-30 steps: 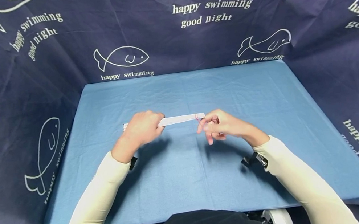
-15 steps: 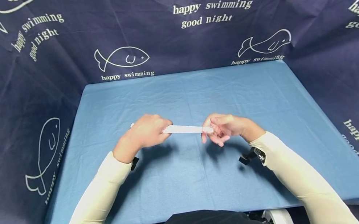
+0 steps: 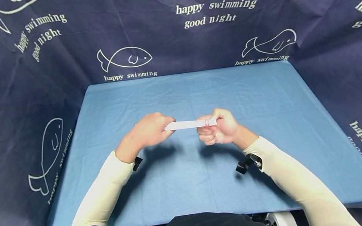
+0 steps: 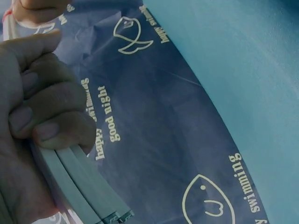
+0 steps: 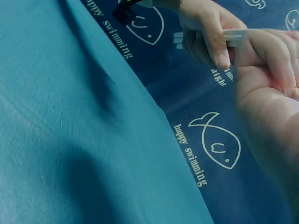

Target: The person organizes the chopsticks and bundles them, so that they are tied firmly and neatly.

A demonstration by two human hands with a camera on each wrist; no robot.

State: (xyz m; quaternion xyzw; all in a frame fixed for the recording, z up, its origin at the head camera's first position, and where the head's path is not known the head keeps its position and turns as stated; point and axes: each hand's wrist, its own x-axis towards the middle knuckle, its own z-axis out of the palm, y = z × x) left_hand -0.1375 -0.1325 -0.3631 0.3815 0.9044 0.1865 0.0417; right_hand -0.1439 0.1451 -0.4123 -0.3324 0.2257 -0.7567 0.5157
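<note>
A bundle of flat white strips is held in the air above the middle of the counter, which is covered with a blue cloth. Its long axis runs nearly level from left to right across the person's front, one end pointing to the person's left and the other to the right, roughly parallel to the near edge of the counter. It does not touch the cloth; its shadow and those of the hands lie on the blue surface below.

The left hand grips the left part of the bundle, with its fingers curled over the strips and the thumb underneath. In the left wrist view the strips show as two or three thin grey-white slats stacked face to face, their cut ends sticking out past the palm.

The right hand holds the right end, its fingers bent around the strips and clamped on them. A thin red rubber band circles the bundle just inside that end, right at the fingertips; whether the fingers pinch the band itself I cannot tell.

Dark blue fabric printed with white fish and lettering hangs behind and beside the counter.
</note>
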